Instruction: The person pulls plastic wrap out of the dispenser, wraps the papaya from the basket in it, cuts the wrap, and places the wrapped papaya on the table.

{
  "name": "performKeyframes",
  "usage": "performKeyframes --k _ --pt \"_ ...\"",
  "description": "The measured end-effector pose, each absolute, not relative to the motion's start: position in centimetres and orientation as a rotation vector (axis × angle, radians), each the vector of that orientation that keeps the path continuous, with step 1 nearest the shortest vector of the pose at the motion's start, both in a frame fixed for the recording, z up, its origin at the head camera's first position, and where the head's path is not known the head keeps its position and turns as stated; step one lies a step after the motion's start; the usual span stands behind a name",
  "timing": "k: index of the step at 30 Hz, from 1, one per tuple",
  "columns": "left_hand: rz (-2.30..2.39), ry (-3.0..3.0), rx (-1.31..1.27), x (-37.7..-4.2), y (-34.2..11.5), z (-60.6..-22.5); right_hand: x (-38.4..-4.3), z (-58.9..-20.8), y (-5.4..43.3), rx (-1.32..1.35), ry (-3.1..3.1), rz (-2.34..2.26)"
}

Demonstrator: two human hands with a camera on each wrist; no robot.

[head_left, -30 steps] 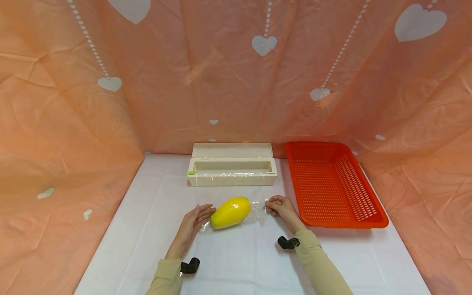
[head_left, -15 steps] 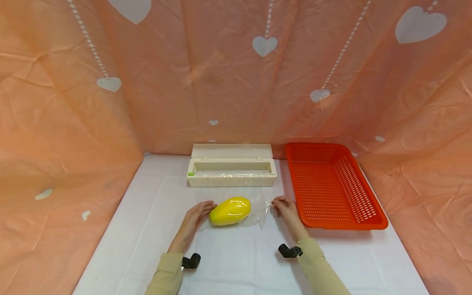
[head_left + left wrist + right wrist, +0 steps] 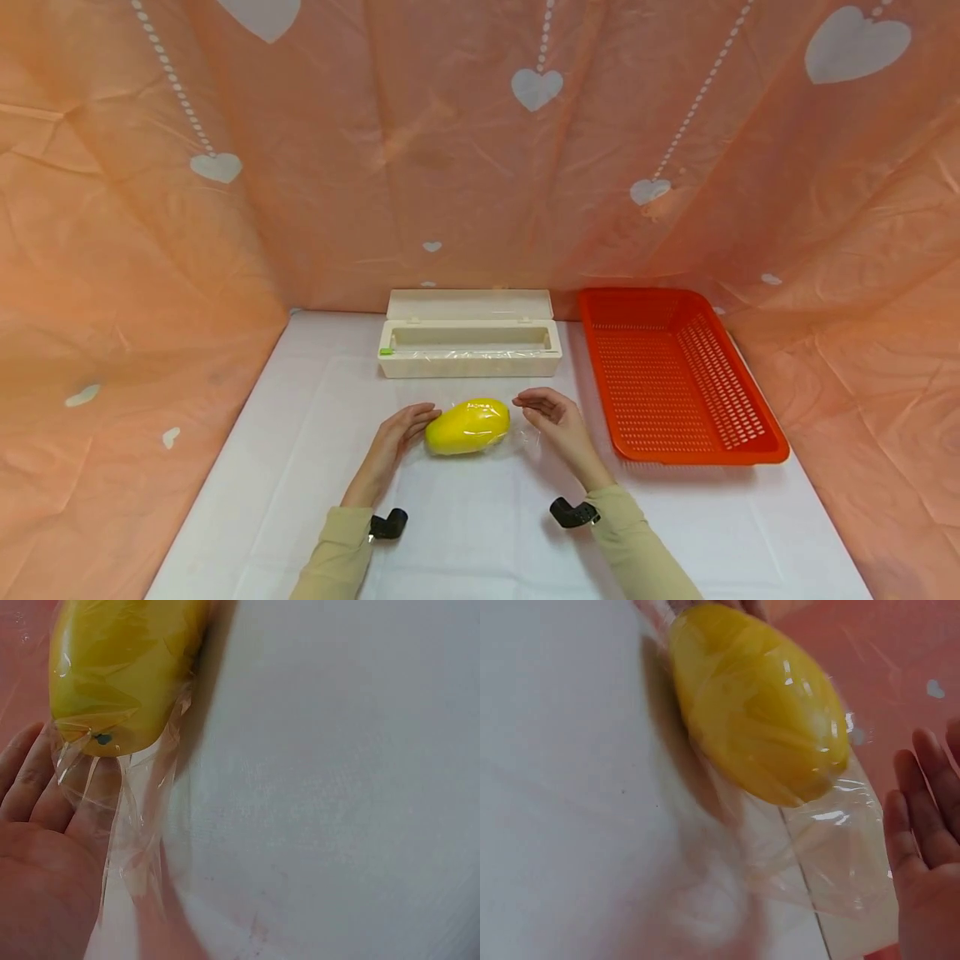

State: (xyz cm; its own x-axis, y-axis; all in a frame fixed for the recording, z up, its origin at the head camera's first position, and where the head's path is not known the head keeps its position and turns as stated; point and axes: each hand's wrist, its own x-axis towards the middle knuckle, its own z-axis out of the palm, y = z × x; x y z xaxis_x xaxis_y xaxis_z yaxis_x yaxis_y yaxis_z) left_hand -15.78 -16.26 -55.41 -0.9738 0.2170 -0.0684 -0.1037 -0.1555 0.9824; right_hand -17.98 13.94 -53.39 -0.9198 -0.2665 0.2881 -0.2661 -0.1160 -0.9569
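Observation:
A smooth, long yellow fruit (image 3: 468,427) wrapped in clear cling film (image 3: 832,855) lies mid-table. A dark stem spot shows at its left end in the left wrist view. Loose film trails from both ends. At that left end is my left hand (image 3: 397,433), its fingers extended along the film. My right hand (image 3: 558,425) stands just off the fruit's right end with fingers extended and slightly bent, beside the loose film. In the right wrist view its palm (image 3: 937,900) faces the film and holds nothing.
Behind the fruit stands a white cling film dispenser (image 3: 471,365) with its lid raised and a green slider on its front left. A red perforated basket (image 3: 622,442) sits at the right. An orange curtain with hearts (image 3: 450,167) closes off the back and sides.
My right hand has let go of the film's right end and moved left toward the fruit. The fruit has turned slightly, and the film at its right is drawn in. My left hand has shifted slightly forward.

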Motion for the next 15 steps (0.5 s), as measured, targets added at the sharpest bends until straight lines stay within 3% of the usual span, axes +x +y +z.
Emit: performKeyframes --k 15 --pt "2.197 1.875 0.221 -16.6 -16.6 -55.4 -18.4 -52.2 12.7 -0.689 2.079 -2.01"
